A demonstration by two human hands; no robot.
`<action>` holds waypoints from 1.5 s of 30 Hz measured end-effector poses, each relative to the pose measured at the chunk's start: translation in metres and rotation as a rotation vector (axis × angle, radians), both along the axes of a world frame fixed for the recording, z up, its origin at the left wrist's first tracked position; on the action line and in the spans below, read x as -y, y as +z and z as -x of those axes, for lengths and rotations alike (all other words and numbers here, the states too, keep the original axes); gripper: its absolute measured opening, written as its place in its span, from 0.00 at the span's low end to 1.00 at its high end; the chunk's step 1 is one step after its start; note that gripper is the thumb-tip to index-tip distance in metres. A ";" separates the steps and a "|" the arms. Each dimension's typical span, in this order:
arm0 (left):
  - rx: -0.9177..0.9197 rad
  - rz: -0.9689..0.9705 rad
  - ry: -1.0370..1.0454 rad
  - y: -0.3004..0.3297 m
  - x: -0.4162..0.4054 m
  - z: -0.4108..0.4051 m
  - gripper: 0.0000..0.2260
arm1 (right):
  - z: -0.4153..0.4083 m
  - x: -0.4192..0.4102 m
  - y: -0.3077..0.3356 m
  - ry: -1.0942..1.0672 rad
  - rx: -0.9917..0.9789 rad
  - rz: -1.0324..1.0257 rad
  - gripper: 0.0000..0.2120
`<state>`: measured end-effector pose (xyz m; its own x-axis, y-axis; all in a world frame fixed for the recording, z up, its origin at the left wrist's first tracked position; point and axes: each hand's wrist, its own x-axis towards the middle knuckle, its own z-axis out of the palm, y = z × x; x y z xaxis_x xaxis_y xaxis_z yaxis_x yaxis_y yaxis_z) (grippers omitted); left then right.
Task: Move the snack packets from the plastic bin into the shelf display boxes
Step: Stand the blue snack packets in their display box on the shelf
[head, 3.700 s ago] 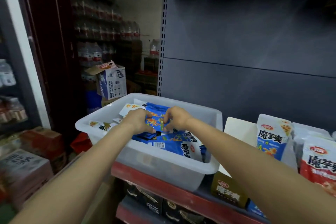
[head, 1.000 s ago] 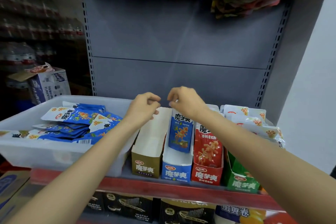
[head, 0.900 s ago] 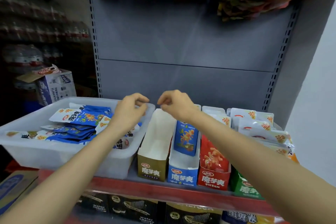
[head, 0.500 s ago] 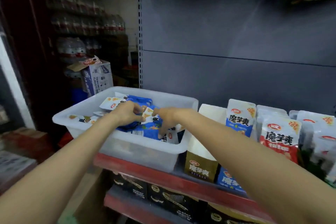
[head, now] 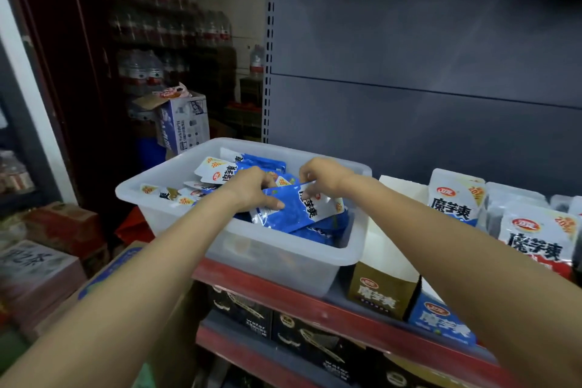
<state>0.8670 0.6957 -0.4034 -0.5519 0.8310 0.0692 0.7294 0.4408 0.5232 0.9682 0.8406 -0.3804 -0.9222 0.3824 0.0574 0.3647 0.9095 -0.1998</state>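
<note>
Blue snack packet [head: 291, 209] sits at frame centre, tilted atop the pile inside the translucent plastic bin [head: 283, 257]. I see my left hand [head: 252, 190] gripping its left edge and my right hand [head: 321, 178] pinching its top; the gold display box [head: 379, 291] stands just right of the bin.

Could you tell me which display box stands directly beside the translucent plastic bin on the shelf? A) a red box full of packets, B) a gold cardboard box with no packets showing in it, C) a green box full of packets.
B: the gold cardboard display box stands against the right wall of the translucent plastic bin, only its white inner walls showing.
</note>
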 end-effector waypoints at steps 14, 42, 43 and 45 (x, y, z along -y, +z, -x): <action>-0.002 -0.033 0.118 0.001 0.001 -0.003 0.20 | -0.042 -0.021 0.016 -0.110 -0.068 0.154 0.04; 0.071 -0.632 -0.184 0.059 -0.034 -0.160 0.06 | -0.207 -0.009 0.071 -0.220 -0.975 0.455 0.09; 0.097 -0.627 -0.198 0.059 -0.043 -0.167 0.06 | -0.218 -0.011 0.073 -0.228 -0.979 0.421 0.11; 0.135 -0.583 -0.217 0.057 -0.061 -0.179 0.07 | -0.234 -0.017 0.077 -0.242 -0.943 0.335 0.16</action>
<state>1.0459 0.7565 -0.3466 -0.4103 0.7720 0.4854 0.6808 -0.0949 0.7263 1.2026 0.8577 -0.3039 -0.4531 0.6817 0.5745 0.0940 0.6773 -0.7297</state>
